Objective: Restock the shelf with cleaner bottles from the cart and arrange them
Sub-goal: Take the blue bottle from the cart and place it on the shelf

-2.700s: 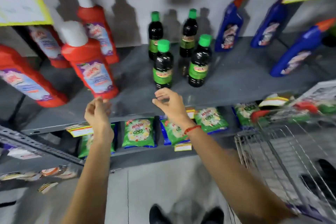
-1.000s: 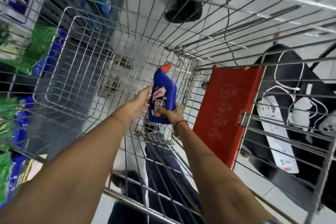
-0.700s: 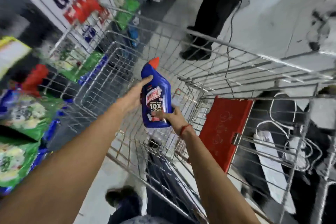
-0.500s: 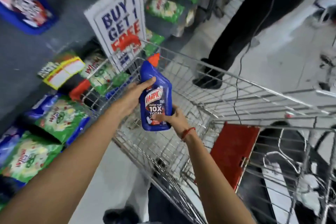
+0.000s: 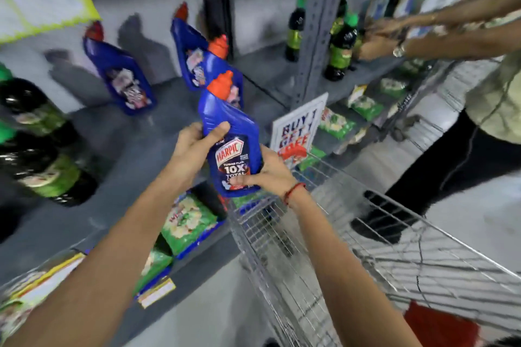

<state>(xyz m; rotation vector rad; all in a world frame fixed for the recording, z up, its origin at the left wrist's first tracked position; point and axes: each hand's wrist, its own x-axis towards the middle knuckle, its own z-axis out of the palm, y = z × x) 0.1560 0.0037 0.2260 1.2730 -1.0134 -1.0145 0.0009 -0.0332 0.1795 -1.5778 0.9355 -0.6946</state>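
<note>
The grey metal shelf [image 5: 127,149] ran across the left and far side, its deck tilted in view. To the right and near stood the silver wire shopping cart [image 5: 324,248], its front corner just beside the shelf edge. Green detergent packets [image 5: 189,222] lay on the lower tier under the deck. Dark bottles with green labels [image 5: 42,166] stood at the far left, blurred. A second person in black trousers [image 5: 451,166] stood at the right, reaching both arms toward the neighbouring bay. A white "BUY 1 GET 1 FREE" card [image 5: 296,132] leaned at the shelf front by the cart.

Three blue cleaner bottles with orange caps [image 5: 121,76] already stood far back on the deck. The blue Harpic cleaner bottle with an orange cap [image 5: 234,135] was held upright above the shelf's front edge, label toward the wearer. The left hand [image 5: 194,146] gripped its shoulder, thumb across the front. The right hand [image 5: 267,172] cupped its base from the right, fingers curled over the lower label.
</note>
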